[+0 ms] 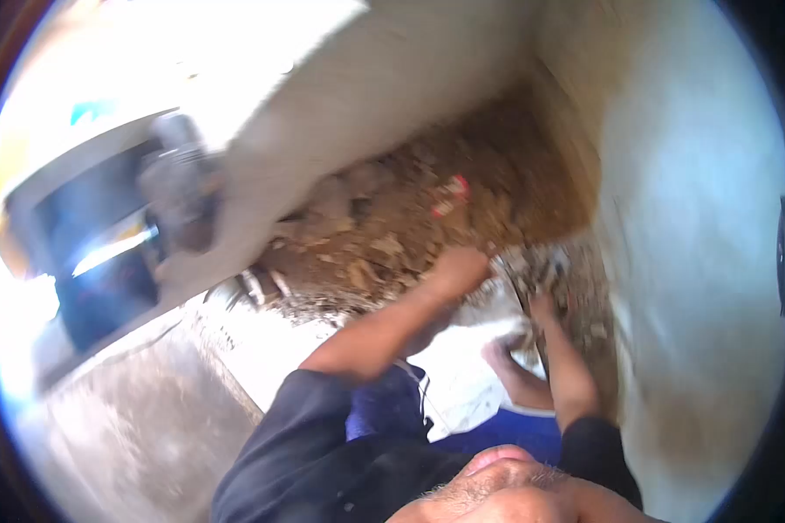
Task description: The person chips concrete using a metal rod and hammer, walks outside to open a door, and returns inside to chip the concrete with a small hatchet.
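Note:
My left hand is closed in a fist low over the broken rubble. Right beside its knuckles is the upper end of a thin dark bar, which slants down toward my legs. My right hand is close to this bar on its other side, with its fingers curled and blurred. What either hand grips is hidden, and the kind of tool cannot be made out. Loose grey debris lies just beyond my right hand.
A red and white scrap lies on the brown dirt. Pale walls close in on the right and a low wall runs along the far side. My foot is near the bar. A blurred bottle-like object stands at left.

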Motion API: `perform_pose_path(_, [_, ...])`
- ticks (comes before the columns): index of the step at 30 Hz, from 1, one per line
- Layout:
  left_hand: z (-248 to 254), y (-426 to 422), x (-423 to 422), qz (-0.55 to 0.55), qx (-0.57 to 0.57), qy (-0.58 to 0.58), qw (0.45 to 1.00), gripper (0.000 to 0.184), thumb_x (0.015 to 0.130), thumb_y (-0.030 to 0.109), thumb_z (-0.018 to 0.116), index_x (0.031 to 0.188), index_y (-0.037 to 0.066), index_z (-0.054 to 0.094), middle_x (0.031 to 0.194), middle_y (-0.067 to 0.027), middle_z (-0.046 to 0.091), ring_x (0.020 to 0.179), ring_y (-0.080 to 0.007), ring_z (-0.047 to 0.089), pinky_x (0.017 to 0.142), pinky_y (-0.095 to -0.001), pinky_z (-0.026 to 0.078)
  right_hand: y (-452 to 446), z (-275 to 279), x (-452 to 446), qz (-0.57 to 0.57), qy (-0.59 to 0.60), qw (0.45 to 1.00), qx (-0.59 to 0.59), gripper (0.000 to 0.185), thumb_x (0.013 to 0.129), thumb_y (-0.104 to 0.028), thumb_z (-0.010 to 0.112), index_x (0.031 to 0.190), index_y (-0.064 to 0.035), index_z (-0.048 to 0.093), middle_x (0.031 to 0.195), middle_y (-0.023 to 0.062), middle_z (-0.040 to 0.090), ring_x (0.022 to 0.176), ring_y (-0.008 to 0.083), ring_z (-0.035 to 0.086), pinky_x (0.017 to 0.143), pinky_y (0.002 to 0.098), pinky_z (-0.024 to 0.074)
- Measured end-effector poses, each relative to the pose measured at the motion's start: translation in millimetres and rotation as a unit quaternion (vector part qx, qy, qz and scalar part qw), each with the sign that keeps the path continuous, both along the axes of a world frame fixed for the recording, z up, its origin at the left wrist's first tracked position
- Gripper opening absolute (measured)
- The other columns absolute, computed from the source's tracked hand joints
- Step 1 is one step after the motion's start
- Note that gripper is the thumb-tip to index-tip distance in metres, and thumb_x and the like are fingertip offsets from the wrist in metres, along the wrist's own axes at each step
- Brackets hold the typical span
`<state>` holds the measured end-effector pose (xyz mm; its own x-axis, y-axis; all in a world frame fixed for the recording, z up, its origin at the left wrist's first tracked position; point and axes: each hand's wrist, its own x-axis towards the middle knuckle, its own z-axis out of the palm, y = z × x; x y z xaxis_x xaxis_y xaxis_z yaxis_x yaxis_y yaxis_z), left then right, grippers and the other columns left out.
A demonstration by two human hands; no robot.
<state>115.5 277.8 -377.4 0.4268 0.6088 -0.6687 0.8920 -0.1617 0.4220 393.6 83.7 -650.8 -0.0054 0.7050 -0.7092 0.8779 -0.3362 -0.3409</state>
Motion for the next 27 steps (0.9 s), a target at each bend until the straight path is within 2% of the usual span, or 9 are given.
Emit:
perform_pose_path(5, [15.8,-124.1,1.0,0.078,0.145,-0.010,0.986,0.018,0.085,0.015,0.052,0.093,0.005,0.065,0.089,-0.0139,0.066,0.081,-0.0306,0.067,0.067,-0.0457,0.053,-25.4,222.6,-48.8,-0.190,0.232,0.953,0.036,0.027,0.083,-0.015,0.059,0.106,-0.0012,0.061,0.090,0.0223,0.065,0.086,0.0399,0.063,0.080,0.0433,0.0504])
perform_pose_path(7, [64.4,-188.4,2.6,0.020,0.046,-0.035,0.998,0.028,0.086,0.017,0.053,0.111,0.007,0.061,0.093,-0.0133,0.065,0.082,-0.0304,0.066,0.071,-0.0465,0.051,-39.0,353.0,-67.8,0.030,0.009,0.999,0.031,0.044,0.085,-0.027,0.059,0.118,0.0000,0.057,0.092,0.0250,0.065,0.086,0.0388,0.065,0.077,0.0496,0.0493])
perform_pose_path(8, [119.1,-205.9,-6.7,0.009,0.000,-0.062,0.998,0.028,0.087,0.019,0.054,0.112,0.009,0.062,0.100,-0.0127,0.064,0.096,-0.0308,0.064,0.085,-0.0513,0.047,-37.7,423.9,-81.8,0.141,-0.054,0.977,-0.153,0.049,0.085,-0.035,0.055,0.123,-0.0032,0.057,0.107,0.0240,0.064,0.099,0.0371,0.063,0.085,0.0534,0.0467])
perform_pose_path(10, [188.6,-247.4,-25.4,-0.051,0.046,-0.061,0.996,0.032,0.086,0.025,0.057,0.114,0.010,0.062,0.118,-0.0117,0.059,0.123,-0.0305,0.049,0.104,-0.0593,0.031,-108.7,495.2,-76.2,0.302,-0.083,0.942,-0.122,0.061,0.087,-0.048,0.051,0.136,-0.0122,0.050,0.148,0.0194,0.037,0.140,0.0429,0.024,0.107,0.0675,0.0173])
perform_pose_path(14, [321.4,-276.7,-103.9,-0.018,0.097,-0.077,0.992,0.044,0.085,0.033,0.061,0.125,0.015,0.059,0.139,-0.0151,0.046,0.134,-0.0335,0.037,0.107,-0.0658,0.023,-200.3,475.3,-68.5,0.426,0.018,0.894,-0.140,0.064,0.088,-0.054,0.050,0.140,-0.0174,0.047,0.154,0.0177,0.027,0.142,0.0445,0.017,0.105,0.0738,0.0133])
perform_pose_path(16, [361.9,-307.6,-154.1,0.112,-0.002,-0.039,0.993,0.060,0.087,0.045,0.059,0.139,0.018,0.047,0.148,-0.0186,0.035,0.138,-0.0364,0.030,0.110,-0.0621,0.021,-198.1,531.1,-99.6,0.334,0.010,0.935,-0.118,0.066,0.088,-0.056,0.049,0.138,-0.0130,0.049,0.151,0.0206,0.031,0.142,0.0426,0.020,0.109,0.0651,0.0190])
perform_pose_path(18, [292.2,-388.1,-185.3,0.287,0.020,-0.187,0.939,0.068,0.090,0.055,0.052,0.146,0.018,0.037,0.150,-0.0202,0.032,0.139,-0.0387,0.028,0.112,-0.0548,0.024,-199.2,565.8,-121.8,0.255,0.018,0.962,-0.099,0.068,0.088,-0.058,0.049,0.137,-0.0102,0.050,0.149,0.0224,0.034,0.141,0.0416,0.022,0.111,0.0596,0.0225])
perform_pose_path(22, [356.2,-475.6,-237.0,0.621,-0.403,-0.328,0.586,0.081,0.090,0.068,0.044,0.140,0.004,0.045,0.142,-0.0227,0.044,0.131,-0.0343,0.042,0.105,-0.0423,0.037,-203.5,583.8,-149.3,0.225,0.044,0.967,-0.114,0.069,0.088,-0.057,0.050,0.136,-0.0077,0.050,0.147,0.0241,0.036,0.139,0.0411,0.027,0.110,0.0553,0.0251])
perform_pose_path(27, [352.8,-646.0,-241.3,0.756,-0.325,-0.252,0.509,0.074,0.092,0.064,0.045,0.133,0.003,0.051,0.131,-0.0192,0.053,0.118,-0.0308,0.051,0.100,-0.0402,0.041,-243.9,590.6,-171.5,0.232,0.049,0.957,-0.167,0.071,0.088,-0.057,0.051,0.135,-0.0045,0.049,0.144,0.0261,0.038,0.136,0.0405,0.033,0.110,0.0499,0.0284])
